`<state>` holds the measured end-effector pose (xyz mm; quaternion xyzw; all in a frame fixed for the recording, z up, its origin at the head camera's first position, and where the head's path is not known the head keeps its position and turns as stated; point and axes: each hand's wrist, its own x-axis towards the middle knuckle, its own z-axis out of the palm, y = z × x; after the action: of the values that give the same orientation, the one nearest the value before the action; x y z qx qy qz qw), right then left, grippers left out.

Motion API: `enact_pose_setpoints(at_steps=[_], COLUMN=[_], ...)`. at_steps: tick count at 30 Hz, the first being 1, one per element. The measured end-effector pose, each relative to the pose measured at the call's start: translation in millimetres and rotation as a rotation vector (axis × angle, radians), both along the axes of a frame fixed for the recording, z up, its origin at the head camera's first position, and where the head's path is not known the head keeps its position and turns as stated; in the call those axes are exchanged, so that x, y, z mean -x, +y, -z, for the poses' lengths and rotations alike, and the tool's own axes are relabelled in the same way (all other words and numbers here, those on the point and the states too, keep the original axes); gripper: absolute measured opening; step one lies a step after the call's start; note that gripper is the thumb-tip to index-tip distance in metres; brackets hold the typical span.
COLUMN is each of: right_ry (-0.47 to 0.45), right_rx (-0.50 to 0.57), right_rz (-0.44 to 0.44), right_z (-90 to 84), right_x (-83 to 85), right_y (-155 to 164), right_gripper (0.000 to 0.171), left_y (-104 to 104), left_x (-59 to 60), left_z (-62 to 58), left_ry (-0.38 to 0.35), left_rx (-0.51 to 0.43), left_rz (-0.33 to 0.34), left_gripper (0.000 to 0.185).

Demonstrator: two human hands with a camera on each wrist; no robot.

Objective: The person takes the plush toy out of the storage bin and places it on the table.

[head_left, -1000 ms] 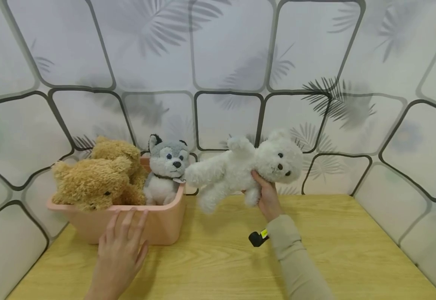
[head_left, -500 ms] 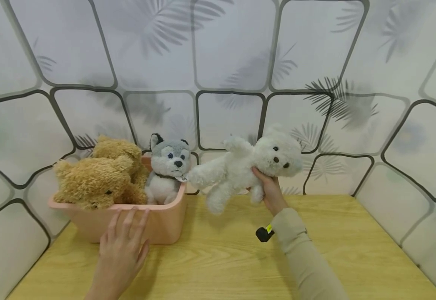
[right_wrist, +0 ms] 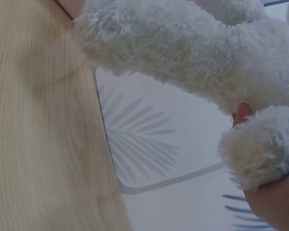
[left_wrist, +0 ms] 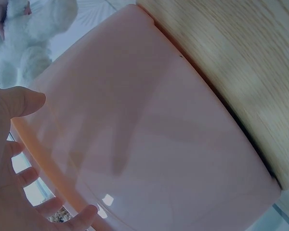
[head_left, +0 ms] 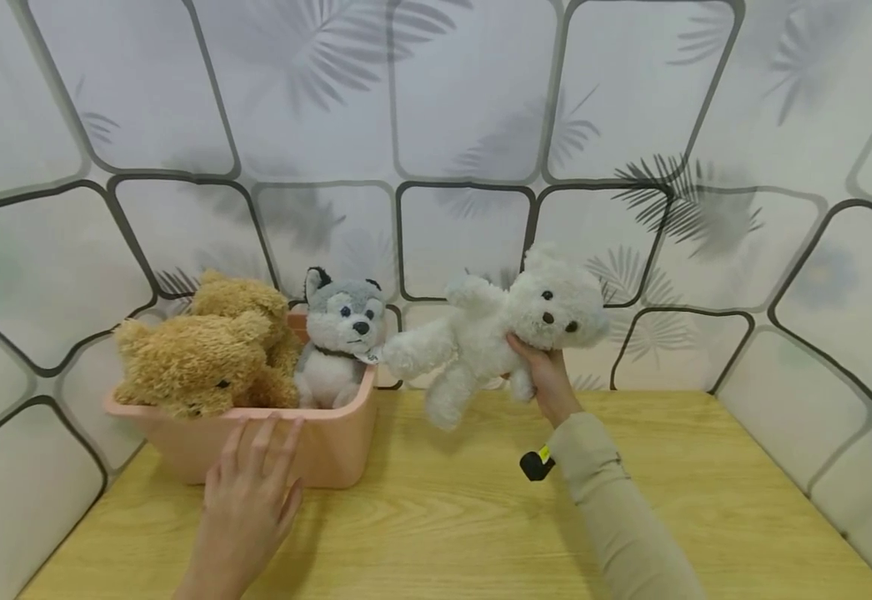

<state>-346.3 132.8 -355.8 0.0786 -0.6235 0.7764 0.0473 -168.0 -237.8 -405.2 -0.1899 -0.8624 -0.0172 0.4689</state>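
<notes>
Resting flat against the near wall of the pink basket [head_left: 331, 450], the left hand [head_left: 252, 500] has stayed where it was over the last second, its fingers [left_wrist: 26, 102] straight and spread on the plastic, grasping nothing. The basket sits on the wooden surface [head_left: 443, 533], unmoved. Farther out, the right hand [head_left: 548, 379] keeps its fingers [right_wrist: 242, 114] curled under the white bear [head_left: 503, 333], holding it in the air by the body just below the head. That bear has drifted slightly up and to the right, though its outstretched leg reaches close to the basket's right rim. This looks like a small lift, not a release. Inside the basket the husky toy [head_left: 338, 333] and the brown bears [head_left: 203, 354] sit as before, against the patterned wall [head_left: 466, 125].
</notes>
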Motion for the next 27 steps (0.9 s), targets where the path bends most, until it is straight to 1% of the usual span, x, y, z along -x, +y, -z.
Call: enact_pose_setpoints(at_steps=[3, 6, 12, 16, 18, 21, 25, 27], right_ry=[-0.012, -0.014, 0.018, 0.034, 0.042, 0.099, 0.215, 0.244], right_rx=[-0.057, -0.126, -0.269, -0.351, -0.408, -0.504, -0.616, -0.657], right_rz=[0.028, 0.030, -0.045, -0.069, -0.082, -0.089, -0.090, -0.088], right_z=[-2.5, -4.5, -4.9, -4.7, -5.6, -8.9, -14.9, -17.1], right_x=[2.3, 4.6, 7.1, 9.5, 10.0, 11.2, 15.0, 17.6], right_y=[2.7, 3.9, -5.9, -17.2, -23.2, -31.6, -41.0, -44.3], right_gripper=[0.065, 0.068, 0.065, 0.072, 0.074, 0.073, 0.067, 0.066], left_y=[0.9, 0.9, -1.3, -0.9, -0.4, 0.3, 0.8, 0.8], left_x=[0.2, 0.2, -0.6, -1.3, -1.7, -1.9, -1.6, -1.5], left_z=[0.0, 0.5, 0.7, 0.4, 0.3, 0.2, -0.4, -0.6], left_ry=[-0.005, -0.001, 0.000, -0.016, -0.019, -0.016, -0.008, -0.006], left_rx=[-0.001, -0.004, -0.005, 0.000, 0.001, 0.002, -0.004, -0.004], left_rz=[0.001, -0.001, -0.009, -0.009, -0.009, -0.008, -0.004, -0.005], left_gripper=[0.062, 0.062, 0.062, 0.062, 0.062, 0.062, 0.060, 0.061])
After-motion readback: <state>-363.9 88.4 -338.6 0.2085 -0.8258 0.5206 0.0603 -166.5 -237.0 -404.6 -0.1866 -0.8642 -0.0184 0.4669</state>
